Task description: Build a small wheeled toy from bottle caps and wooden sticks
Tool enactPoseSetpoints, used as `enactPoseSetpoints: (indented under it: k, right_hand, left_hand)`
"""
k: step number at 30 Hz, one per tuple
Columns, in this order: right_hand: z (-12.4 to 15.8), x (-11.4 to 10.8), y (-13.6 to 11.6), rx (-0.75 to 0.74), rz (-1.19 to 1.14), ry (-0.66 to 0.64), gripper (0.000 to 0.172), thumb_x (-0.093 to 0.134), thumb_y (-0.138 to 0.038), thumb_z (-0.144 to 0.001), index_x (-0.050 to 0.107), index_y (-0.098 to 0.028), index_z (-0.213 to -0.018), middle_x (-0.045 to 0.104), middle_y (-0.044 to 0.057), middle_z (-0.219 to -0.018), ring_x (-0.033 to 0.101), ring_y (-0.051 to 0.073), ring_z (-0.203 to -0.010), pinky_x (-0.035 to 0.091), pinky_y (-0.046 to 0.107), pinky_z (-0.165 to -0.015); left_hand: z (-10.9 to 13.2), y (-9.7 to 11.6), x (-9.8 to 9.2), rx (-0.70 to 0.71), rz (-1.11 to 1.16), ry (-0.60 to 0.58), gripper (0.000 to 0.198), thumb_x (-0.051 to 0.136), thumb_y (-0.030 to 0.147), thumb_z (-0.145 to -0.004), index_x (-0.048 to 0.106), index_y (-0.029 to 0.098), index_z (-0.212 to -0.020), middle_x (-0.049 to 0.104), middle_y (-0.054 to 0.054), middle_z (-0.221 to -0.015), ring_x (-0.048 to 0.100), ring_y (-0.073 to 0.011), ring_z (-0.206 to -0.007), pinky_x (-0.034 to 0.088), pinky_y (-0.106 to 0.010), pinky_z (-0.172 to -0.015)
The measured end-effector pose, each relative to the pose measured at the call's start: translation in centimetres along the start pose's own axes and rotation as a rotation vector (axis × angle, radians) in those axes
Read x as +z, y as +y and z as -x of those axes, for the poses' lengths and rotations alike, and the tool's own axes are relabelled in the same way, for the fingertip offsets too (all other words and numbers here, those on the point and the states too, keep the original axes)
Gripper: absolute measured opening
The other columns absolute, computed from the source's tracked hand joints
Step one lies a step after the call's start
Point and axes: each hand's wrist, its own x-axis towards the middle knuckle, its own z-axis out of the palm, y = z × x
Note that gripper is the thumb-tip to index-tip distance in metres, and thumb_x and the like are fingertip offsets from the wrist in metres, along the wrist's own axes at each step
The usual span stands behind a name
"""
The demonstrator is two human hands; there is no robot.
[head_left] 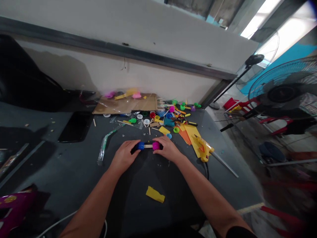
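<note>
Blue cap (140, 145) in left grip (123, 156), magenta cap (156, 145) right (168, 149).

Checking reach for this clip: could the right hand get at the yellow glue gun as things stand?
Probably yes. The glue gun lies on the yellow sheet just right of the right hand, with nothing between them. That hand's fingers are on the magenta cap, so it would have to let go first.

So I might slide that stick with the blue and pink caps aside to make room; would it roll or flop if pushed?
The stick looks thin and rigid, so it probably stays straight. With a round blue cap and pink cap on its ends like wheels, it may roll on the flat table once the left hand and right hand release. It seems light.
</note>
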Motion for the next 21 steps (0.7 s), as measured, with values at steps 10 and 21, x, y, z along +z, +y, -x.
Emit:
enactPoseSetpoints:
  k: [10,21]
  right_hand:
    - [0.6,-1.2,-0.2,-0.031,-0.027,0.001,0.056,0.08,-0.036,-0.065,0.06,-0.021,-0.114,0.064,0.009,-0.11,0.056,0.023,-0.105,0.042,0.042,-0.095]
    - [-0.1,1.0,0.0,0.043,0.001,0.184,0.033,0.062,-0.023,-0.079,0.061,-0.021,-0.113,0.066,0.008,-0.104,0.058,0.023,-0.102,0.045,0.042,-0.093]
  left_hand:
    - [0.1,-0.2,-0.1,-0.018,-0.005,-0.009,0.035,0.056,0.029,-0.084,0.058,0.023,-0.118,0.064,-0.006,-0.114,0.055,-0.0231,-0.109,0.044,-0.04,-0.097]
    - [-0.3,-0.3,0.3,-0.1,-0.071,0.075,0.041,0.054,0.027,-0.083,0.054,0.023,-0.124,0.062,-0.008,-0.12,0.053,-0.0257,-0.113,0.042,-0.044,-0.1]
